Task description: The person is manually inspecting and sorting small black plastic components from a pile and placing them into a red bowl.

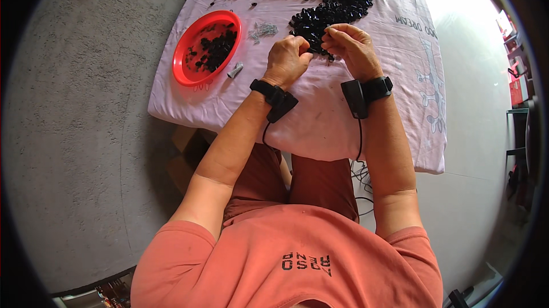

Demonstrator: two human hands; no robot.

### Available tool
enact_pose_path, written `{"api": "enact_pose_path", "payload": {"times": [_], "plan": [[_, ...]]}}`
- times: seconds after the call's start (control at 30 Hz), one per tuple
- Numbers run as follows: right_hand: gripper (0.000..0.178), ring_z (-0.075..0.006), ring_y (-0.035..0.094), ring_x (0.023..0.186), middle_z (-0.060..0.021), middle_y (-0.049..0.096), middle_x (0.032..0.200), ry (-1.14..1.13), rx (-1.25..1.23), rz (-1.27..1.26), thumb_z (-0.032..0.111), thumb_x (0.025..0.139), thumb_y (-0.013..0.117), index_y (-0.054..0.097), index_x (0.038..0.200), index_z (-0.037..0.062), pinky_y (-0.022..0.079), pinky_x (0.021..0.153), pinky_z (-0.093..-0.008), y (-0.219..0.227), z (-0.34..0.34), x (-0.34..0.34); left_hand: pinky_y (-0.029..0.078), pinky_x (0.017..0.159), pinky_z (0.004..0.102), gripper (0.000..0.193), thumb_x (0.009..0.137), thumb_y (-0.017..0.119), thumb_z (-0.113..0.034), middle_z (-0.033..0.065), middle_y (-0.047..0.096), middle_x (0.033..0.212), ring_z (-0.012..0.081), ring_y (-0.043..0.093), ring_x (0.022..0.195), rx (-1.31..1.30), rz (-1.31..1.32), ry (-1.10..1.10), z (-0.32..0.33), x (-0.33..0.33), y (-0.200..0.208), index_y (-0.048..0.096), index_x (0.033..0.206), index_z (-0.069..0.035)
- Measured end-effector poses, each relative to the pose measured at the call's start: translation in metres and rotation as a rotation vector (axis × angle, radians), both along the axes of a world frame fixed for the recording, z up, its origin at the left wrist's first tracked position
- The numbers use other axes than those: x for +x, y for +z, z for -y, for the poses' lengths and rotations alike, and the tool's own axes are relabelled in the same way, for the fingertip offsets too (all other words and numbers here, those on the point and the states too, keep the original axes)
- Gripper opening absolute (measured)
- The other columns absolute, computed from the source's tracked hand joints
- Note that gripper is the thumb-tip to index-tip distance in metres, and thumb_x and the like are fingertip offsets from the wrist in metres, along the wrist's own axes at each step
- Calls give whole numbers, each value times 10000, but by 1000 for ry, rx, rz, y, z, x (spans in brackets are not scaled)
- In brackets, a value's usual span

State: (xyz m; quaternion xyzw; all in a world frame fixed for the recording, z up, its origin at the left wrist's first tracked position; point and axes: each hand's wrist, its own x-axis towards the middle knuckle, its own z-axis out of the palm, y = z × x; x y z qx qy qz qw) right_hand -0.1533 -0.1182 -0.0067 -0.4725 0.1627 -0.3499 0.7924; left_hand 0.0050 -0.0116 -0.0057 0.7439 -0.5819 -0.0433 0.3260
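My left hand point(287, 59) is closed in a pinch above the pink cloth, at the near edge of a big pile of small shiny black pieces point(331, 14). Close by on its right, my right hand point(355, 51) pinches thumb and forefinger together over the same edge. Whatever sits between the fingertips of either hand is too small to make out. A red round bowl point(178, 56) to the left holds more black pieces point(216, 51). Between bowl and pile lies a small heap of thin grey pieces point(263, 31). Beside the bowl rests a short grey roll-shaped thing point(235, 70).
A pink printed cloth point(320, 119) covers the table, whose near edge is in front of my lap. Both wrists wear black strapped boxes with cables. Underneath, a brown box point(186, 142) and loose black cables point(363, 179) show. Red and dark items stand at the far right.
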Motion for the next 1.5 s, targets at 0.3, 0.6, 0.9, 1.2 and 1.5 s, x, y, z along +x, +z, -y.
{"api": "enact_pose_path", "payload": {"times": [0.3, 0.6, 0.9, 1.2, 1.5], "plan": [[161, -153, 709, 804, -73, 714, 889, 5, -6, -15, 162, 931, 667, 678, 1026, 32, 577, 717, -252, -1, 0, 0, 537, 762, 341, 108, 761, 665, -57, 113, 686, 866, 239, 673, 792, 22, -77, -50, -11, 8, -3, 698, 860, -28], [169, -146, 704, 797, -80, 716, 899, -3, -68, -106, 174, 937, 654, 683, 1028, 35, 568, 722, -250, 1, -4, 1, 540, 755, 308, 184, 767, 683, -66, 89, 684, 885, 175, 671, 789, 43, -178, -80, -20, 12, 2, 687, 945, -17], [172, -149, 698, 785, -84, 711, 896, 51, -106, -147, 166, 936, 656, 682, 1043, 35, 567, 716, -252, -2, -5, 3, 513, 735, 329, 125, 767, 680, -78, 93, 642, 839, 211, 639, 771, 37, -45, -98, -20, 8, 0, 663, 878, -23], [188, -184, 716, 802, -112, 715, 912, -118, -15, -26, 161, 931, 658, 682, 1031, 3, 582, 734, -268, -6, 8, -4, 524, 729, 328, 134, 784, 656, -58, 98, 666, 859, 214, 656, 771, 70, -126, -118, -18, 7, 12, 672, 913, -27], [188, -196, 720, 821, -116, 715, 915, -216, 61, 30, 152, 924, 669, 684, 1028, -3, 586, 721, -263, -8, 13, -2, 540, 764, 362, 211, 821, 648, -62, 101, 666, 893, 253, 670, 814, -58, 54, -66, 22, 17, 11, 722, 1015, -97]]}}
